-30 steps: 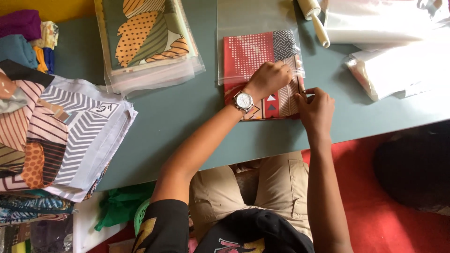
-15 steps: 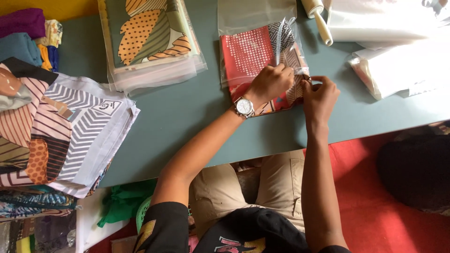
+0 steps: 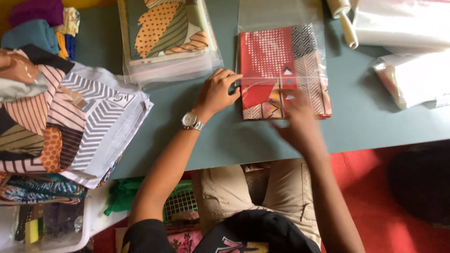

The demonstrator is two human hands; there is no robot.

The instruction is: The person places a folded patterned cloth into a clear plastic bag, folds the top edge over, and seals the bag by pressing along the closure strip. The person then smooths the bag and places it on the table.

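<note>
A grey-green table [image 3: 225, 136] fills the upper part of the view, with a red floor [image 3: 375, 197] below its near edge. Near the middle of the table lies a folded red patterned cloth [image 3: 276, 70] inside a clear plastic bag [image 3: 276, 14], whose open flap extends toward the far edge. The left hand [image 3: 218, 91] rests at the left edge of this packet, fingers curled and pressing on the bag's side, with a silver wristwatch [image 3: 191, 122] on the wrist. The right hand [image 3: 300, 124] lies over the packet's near edge (it is motion-blurred, so whether its fingers are spread or pinching cannot be told). Just left of the packet, apart from it, sits a stack of bagged cloths with an orange dotted and green striped print [image 3: 166, 33]. Further left, a pile of loose folded fabrics with chevron and stripe patterns [image 3: 70, 117] overhangs the table's corner, and purple and teal cloths [image 3: 33, 23] lie beyond it. To the right are a white roll [image 3: 344, 21] and heaps of clear plastic bags [image 3: 408, 47]. Below the table, the person's beige trousers [image 3: 234, 192] and a green mesh basket [image 3: 180, 204] are visible.
</note>
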